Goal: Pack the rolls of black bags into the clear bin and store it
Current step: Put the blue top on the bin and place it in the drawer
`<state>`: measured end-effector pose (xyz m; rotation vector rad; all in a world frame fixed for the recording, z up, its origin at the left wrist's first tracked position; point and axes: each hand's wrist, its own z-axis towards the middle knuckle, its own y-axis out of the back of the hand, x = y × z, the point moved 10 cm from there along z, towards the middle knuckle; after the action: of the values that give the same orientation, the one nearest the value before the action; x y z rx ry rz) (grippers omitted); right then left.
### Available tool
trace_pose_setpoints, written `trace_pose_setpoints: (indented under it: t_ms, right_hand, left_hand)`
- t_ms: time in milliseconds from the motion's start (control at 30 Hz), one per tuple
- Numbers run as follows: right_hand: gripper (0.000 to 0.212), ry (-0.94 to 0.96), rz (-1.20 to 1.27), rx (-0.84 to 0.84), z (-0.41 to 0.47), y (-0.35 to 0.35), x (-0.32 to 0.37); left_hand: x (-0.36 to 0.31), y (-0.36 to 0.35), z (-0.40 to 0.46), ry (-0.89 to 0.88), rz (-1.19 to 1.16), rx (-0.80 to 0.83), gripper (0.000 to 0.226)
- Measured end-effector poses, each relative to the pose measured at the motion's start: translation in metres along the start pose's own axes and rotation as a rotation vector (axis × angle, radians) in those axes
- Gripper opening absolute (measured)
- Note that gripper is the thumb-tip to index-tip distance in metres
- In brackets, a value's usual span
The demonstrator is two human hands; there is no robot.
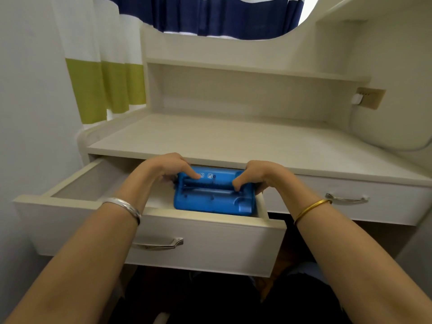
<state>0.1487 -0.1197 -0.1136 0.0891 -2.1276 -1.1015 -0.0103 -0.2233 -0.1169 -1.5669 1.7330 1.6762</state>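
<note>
- Nearest the camera, two bare forearms reach forward, a silver bangle (124, 205) on the left wrist and a thin gold bangle (312, 206) on the right.
- Below them the open drawer (205, 242) stands pulled well out of the pale desk, its metal handle (159, 244) on the front panel.
- The clear bin's blue lid (214, 195) shows at the right end of the drawer; the bin's clear walls and the rolls of black bags are hidden beneath it, so I cannot tell what is packed.
- The left hand (163, 169) grips the lid's left edge, fingers curled down and thumb pressed on top.
- The right hand (257, 176) clasps the right edge the same way, thumb resting by the lid's central groove.
- Judging by this, packing looks done and the bin is being set down; letting go and shutting the drawer remain.
- Farther back, the counter (210, 139) lies bare below a shelf (257, 73), with a striped curtain (105, 85) behind.
</note>
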Motion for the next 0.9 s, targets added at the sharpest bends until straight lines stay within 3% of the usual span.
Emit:
trace_pose_setpoints:
  t_ms: [67,133,367,900]
  right_hand:
    - [0.035,-0.02,-0.072,0.058,-0.002,-0.009,0.001]
    - [0.039,-0.022,-0.199,0.094,-0.005,-0.016,0.004]
    - [0.063,0.043,-0.633,-0.016,-0.004,-0.029,0.014]
    - [0.045,0.018,-0.87,0.056,-0.006,-0.058,0.015]
  left_hand:
    - [0.002,0.0,-0.002,0.028,0.054,0.021,0.038]
    - [0.003,-0.003,-0.001,0.042,0.122,0.05,0.051]
    - [0.009,-0.02,0.004,0.032,0.319,0.053,0.039]
    - [0.022,-0.035,0.005,-0.003,0.478,0.071,0.028]
